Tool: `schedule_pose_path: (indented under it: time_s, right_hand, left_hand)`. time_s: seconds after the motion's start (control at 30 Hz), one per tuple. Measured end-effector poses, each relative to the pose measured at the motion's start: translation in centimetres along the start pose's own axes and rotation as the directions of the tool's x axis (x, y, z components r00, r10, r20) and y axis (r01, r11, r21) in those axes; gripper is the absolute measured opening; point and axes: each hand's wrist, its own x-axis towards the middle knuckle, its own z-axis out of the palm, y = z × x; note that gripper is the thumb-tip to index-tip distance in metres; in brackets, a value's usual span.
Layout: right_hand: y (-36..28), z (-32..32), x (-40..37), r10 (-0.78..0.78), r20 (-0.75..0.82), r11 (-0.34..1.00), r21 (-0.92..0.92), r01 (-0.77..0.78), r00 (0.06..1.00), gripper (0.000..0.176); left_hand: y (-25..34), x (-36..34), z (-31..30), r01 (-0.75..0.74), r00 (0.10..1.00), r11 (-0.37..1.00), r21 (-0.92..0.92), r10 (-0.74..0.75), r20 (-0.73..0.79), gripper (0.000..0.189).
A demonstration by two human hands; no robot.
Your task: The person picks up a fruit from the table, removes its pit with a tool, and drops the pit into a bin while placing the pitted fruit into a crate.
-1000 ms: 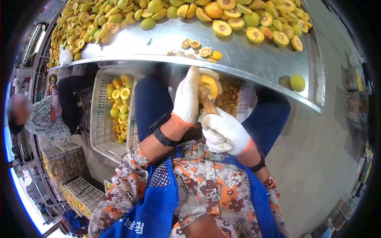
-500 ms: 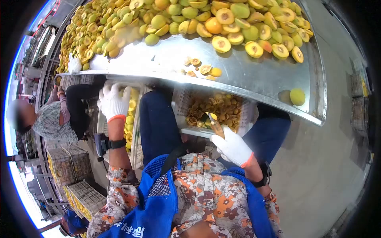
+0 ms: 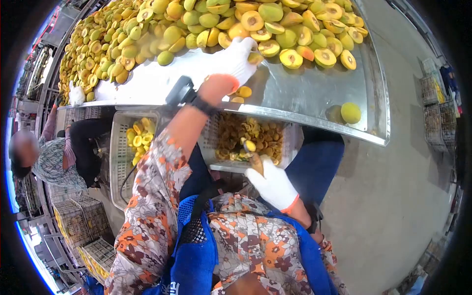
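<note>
My left hand, in a white glove, is over the metal table at the front of the fruit pile. Its fingers are closed round a halved yellow-green fruit. Gloved as well, my right hand grips the wooden handle of a pitting tool above the crate of brown scraps. A pale yellow round bit shows at the tool's tip. Small yellow pieces lie by the table edge, just below my left hand.
One whole green fruit sits near the table's right corner. A pale crate with yellow fruit pieces stands left of my legs. Another person sits at far left, near stacked crates. More crates stand at right.
My left hand has moved from above the left crate up and right to the fruit pile, and has closed round a fruit half. My right hand keeps the tool; the whole view has shifted slightly.
</note>
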Motion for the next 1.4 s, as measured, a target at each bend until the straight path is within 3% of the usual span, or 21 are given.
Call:
schedule_pose_path:
  time_s: [0.03,0.13,0.17,0.2,0.27,0.33,0.4,0.43,0.57,0.63,0.67,0.73,0.83,0.87,0.93,1.03,1.07,1.13,1.23,1.3,1.4]
  right_hand:
    - [-2.2,-1.5,0.3,0.342,0.002,0.913,0.238,-0.333,0.940,0.041]
    - [-3.9,-2.8,0.2,0.277,-0.105,0.934,0.265,-0.242,0.955,0.030]
    - [-4.0,-3.3,0.3,0.037,-0.105,0.990,0.142,-0.021,0.994,0.026]
    - [-3.9,-3.0,0.7,0.037,-0.094,0.989,0.144,-0.023,0.995,0.026]
    - [-3.5,-2.0,1.3,-0.150,-0.164,0.985,0.062,0.162,0.975,0.025]
    - [-3.8,-1.4,1.7,-0.152,-0.125,0.988,0.018,0.155,0.980,0.025]
    - [-5.6,-1.4,1.9,0.204,-0.046,0.927,0.330,-0.178,0.978,0.028]
    - [-5.0,-1.2,2.1,-0.326,-0.170,0.934,-0.211,0.289,0.930,0.030]
    - [-5.9,-0.3,1.7,-0.028,-0.167,0.999,0.027,0.033,0.985,0.028]
    - [-5.2,0.0,1.7,-0.384,-0.153,0.863,-0.410,0.295,0.910,0.031]
    - [-5.3,0.1,1.7,-0.381,-0.151,0.863,-0.412,0.292,0.912,0.031]
    - [-6.1,0.6,2.1,0.099,-0.086,0.993,-0.060,-0.104,0.991,0.035]
    - [-5.5,0.5,2.0,-0.267,-0.033,0.879,-0.417,0.230,0.963,0.041]
    - [-6.1,0.4,2.0,-0.265,-0.030,0.880,-0.415,0.229,0.964,0.041]
    - [-7.7,0.0,2.2,0.215,-0.122,0.955,0.235,-0.182,0.969,0.036]
    - [-6.3,1.1,2.3,0.207,-0.098,0.842,0.525,-0.126,0.973,0.037]
    - [-6.5,0.6,2.2,0.210,-0.099,0.839,0.530,-0.127,0.973,0.037]
    - [-7.2,-1.0,2.1,0.377,0.208,0.648,0.638,-0.417,0.903,0.039]
    - [-6.2,0.3,2.1,0.350,-0.014,0.812,0.504,-0.295,0.937,0.039]
    - [-6.7,-0.6,2.1,0.363,-0.003,0.832,0.452,-0.323,0.932,0.039]
    - [-6.2,-1.2,2.0,0.350,0.058,0.809,0.485,-0.332,0.935,0.039]
  left_hand:
    - [1.0,-1.8,-2.0,-0.022,1.000,0.994,-0.106,0.020,-0.020,0.036]
    - [2.4,-8.2,-5.8,0.119,0.992,0.731,-0.672,-0.065,0.105,0.031]
    - [2.8,-10.3,-6.9,0.174,0.984,0.657,-0.734,-0.085,0.158,0.030]
    - [3.6,-12.2,-7.4,0.248,0.968,0.416,-0.875,-0.132,0.212,0.029]
    - [3.2,-15.2,-7.3,0.286,0.957,0.241,-0.927,-0.125,0.263,0.030]
    - [3.3,-16.7,-7.3,0.322,0.938,0.116,-0.940,-0.177,0.299,0.031]
    - [3.2,-17.5,-7.7,0.318,0.920,-0.068,-0.945,-0.217,0.326,0.029]
    - [3.4,-17.9,-7.7,0.311,0.914,-0.060,-0.949,-0.254,0.316,0.028]
    - [3.6,-18.6,-7.2,0.279,0.939,0.193,-0.941,-0.259,0.225,0.037]
    - [4.2,-18.8,-7.8,0.284,0.935,0.230,-0.931,-0.282,0.216,0.038]
    - [4.5,-18.9,-7.9,0.290,0.930,0.268,-0.919,-0.306,0.204,0.038]
    - [4.8,-19.0,-7.7,0.300,0.922,0.266,-0.916,-0.328,0.206,0.038]
    - [5.2,-19.2,-7.6,0.312,0.906,0.255,-0.915,-0.371,0.205,0.035]
    - [5.1,-19.2,-7.5,0.292,0.918,0.288,-0.912,-0.351,0.183,0.033]
    - [5.1,-19.1,-7.5,0.272,0.930,0.324,-0.906,-0.329,0.162,0.031]
    - [5.7,-19.4,-7.9,0.301,0.937,0.412,-0.860,-0.298,0.185,0.028]
    - [5.9,-19.6,-7.7,0.234,0.952,0.508,-0.829,-0.294,0.088,0.027]
    - [6.3,-19.5,-7.2,0.164,0.962,0.600,-0.783,-0.272,-0.007,0.026]
    - [6.4,-19.5,-6.4,0.160,0.954,0.564,-0.810,-0.300,-0.020,0.025]
    - [5.6,-19.1,-5.8,0.282,0.932,0.346,-0.895,-0.321,0.170,0.024]
    - [6.1,-18.8,-7.6,0.320,0.941,0.448,-0.835,-0.250,0.227,0.024]
